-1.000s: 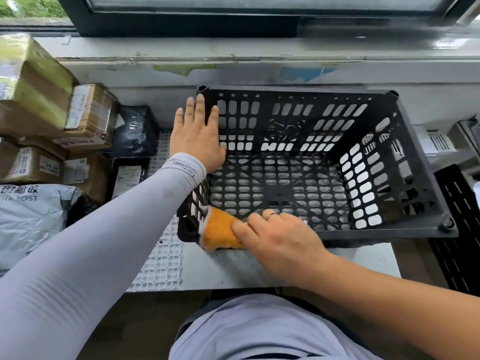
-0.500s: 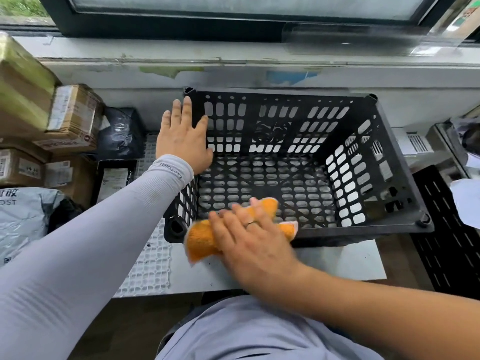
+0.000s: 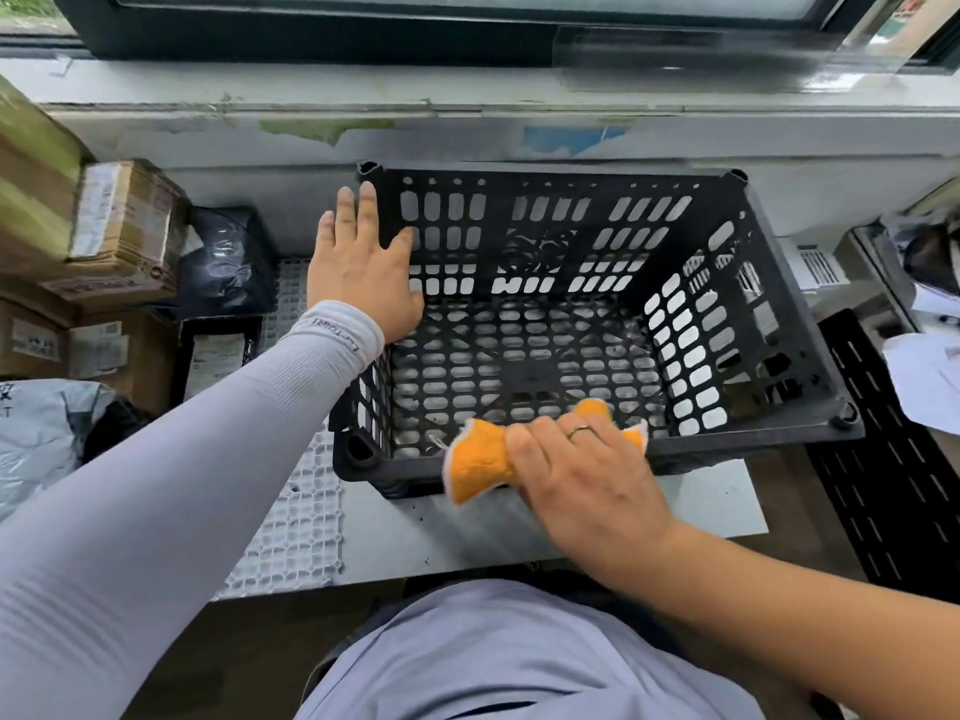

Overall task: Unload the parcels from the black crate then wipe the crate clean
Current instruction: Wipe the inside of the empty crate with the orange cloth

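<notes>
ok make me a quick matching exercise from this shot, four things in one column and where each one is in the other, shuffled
Things
1. left hand
2. orange cloth
3. black crate
4. cardboard parcel

Places
A. stacked at the left, outside the crate
B. flat on the crate's left wall
C. on the white table below the window
D. on the crate's near rim, under the right hand

Pairs: 1-B, 2-D, 3-C, 4-A

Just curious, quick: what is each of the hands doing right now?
Left hand: open, fingers straight, resting flat on the black crate.
Right hand: pressing the orange cloth on the crate's near rim.
</notes>
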A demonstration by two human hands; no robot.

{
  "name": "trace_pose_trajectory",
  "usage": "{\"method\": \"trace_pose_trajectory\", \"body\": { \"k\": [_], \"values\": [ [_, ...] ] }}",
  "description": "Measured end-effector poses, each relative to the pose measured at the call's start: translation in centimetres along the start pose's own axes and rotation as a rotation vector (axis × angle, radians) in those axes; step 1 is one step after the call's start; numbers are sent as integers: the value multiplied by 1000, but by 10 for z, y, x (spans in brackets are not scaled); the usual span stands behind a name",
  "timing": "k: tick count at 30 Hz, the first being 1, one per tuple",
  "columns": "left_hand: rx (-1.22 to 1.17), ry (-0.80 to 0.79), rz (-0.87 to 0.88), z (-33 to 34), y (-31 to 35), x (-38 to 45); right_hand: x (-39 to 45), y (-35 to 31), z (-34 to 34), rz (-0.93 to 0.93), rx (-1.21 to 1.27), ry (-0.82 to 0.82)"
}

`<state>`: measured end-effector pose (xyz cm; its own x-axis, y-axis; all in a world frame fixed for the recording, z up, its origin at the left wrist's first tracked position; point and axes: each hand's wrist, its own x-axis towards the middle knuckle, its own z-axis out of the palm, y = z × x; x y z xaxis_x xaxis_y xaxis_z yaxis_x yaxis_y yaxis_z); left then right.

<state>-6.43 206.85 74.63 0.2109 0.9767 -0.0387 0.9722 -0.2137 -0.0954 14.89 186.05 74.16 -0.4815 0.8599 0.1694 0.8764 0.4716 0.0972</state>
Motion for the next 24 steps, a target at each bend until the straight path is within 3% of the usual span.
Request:
{"method": "trace_pose_trajectory", "body": {
  "k": [5,16,24],
  "values": [
    [-18,3,1,0,-1,-1,-11,10,-2,63,-28,-43],
    [-58,-13,-2,-1,-2,0,58,-91,8,57,113,63],
    [-45,-15,19,0,-2,-1,41,-49,8,-43,97,99]
  ]
}}
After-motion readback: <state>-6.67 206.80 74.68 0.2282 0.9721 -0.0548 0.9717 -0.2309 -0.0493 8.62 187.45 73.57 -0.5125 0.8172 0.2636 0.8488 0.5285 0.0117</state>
